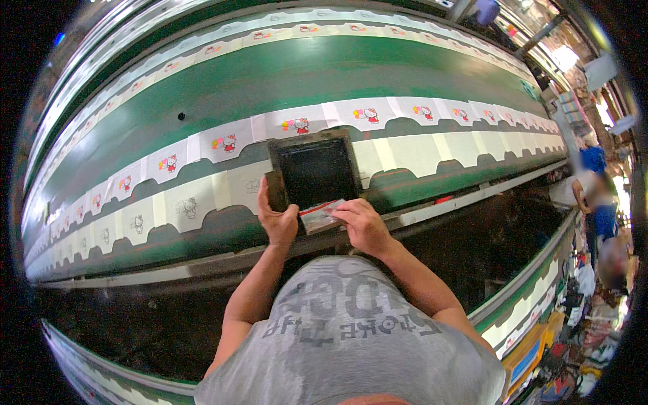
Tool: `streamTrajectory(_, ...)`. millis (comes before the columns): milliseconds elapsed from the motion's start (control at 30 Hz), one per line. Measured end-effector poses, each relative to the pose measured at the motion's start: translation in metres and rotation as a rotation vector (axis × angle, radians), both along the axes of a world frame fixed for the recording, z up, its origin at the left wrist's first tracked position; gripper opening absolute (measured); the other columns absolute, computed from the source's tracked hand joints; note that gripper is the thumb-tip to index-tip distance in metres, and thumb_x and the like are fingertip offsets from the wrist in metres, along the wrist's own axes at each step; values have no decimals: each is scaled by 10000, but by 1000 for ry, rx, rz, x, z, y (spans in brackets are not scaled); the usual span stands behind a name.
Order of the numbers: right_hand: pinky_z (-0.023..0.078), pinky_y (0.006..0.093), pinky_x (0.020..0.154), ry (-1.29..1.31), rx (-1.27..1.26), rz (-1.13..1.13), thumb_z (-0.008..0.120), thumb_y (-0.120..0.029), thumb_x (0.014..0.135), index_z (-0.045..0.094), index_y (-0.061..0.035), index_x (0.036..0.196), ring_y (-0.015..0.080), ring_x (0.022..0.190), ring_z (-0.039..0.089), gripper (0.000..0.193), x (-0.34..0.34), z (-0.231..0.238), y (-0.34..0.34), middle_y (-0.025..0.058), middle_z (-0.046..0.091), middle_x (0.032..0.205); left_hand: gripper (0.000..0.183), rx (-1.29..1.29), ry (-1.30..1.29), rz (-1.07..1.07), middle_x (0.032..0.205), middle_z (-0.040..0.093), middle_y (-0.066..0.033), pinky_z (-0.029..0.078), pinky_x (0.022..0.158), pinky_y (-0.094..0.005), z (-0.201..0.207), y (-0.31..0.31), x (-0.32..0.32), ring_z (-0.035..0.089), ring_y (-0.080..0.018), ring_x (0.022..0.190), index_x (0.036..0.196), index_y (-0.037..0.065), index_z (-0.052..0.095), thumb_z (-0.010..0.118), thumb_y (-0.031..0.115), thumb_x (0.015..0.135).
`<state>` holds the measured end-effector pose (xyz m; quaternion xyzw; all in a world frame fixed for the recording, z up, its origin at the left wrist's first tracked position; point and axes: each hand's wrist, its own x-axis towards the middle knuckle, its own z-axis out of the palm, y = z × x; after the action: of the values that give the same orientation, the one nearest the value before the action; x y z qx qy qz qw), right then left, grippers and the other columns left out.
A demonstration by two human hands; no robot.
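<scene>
A dark wooden screen-printing frame (310, 142) lies over the lower row of white cut pieces on the green table. My left hand (277, 221) grips its near left corner, fingers along the outer side and thumb at the front. A pale squeegee with a red stripe (320, 214) lies across the near end of the frame, pinched in my right hand (365, 226). To the left of the frame, pieces carry black cat outlines (190, 206); pieces to its right (405, 152) look plain. Dark mesh hides what lies beneath the frame.
The long green table (236, 74) holds further rows of white pieces, many bearing coloured cat figures (229, 143). A pale rail (432, 213) runs along its near edge. Another green table (540, 277) stands behind me. At the right, a person in blue (595, 196) is near cluttered goods.
</scene>
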<state>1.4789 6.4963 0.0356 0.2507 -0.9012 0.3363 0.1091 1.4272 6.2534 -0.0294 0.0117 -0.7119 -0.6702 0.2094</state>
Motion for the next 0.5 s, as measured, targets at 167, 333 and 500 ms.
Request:
streamTrajectory(167,562,482,1069,-4,-2,28,678,87,856,792,-69,1285,365,1198,685,470,-2,7,66,120,755,1236,943,72,-48,-25,1587,583,-161,463,1212,-366,-17,63,-5,571,-246,1455,1682,-21,445,665,-90,767)
streamTrajectory(333,563,481,1050,-27,-11,77,728,81,875,796,-41,1222,360,1185,694,374,-9,4,98,119,757,1264,941,153,-50,-35,1509,640,-125,511,1132,-326,-13,90,-8,631,-206,1348,1675,-3,463,661,-100,761)
streamTrajectory(500,537,486,1050,34,21,119,733,55,868,785,-50,1231,345,1183,697,382,-17,4,103,106,757,1267,959,126,-91,-22,1472,663,-121,512,1129,-321,-14,96,-10,653,-206,1313,1684,25,466,674,-91,755)
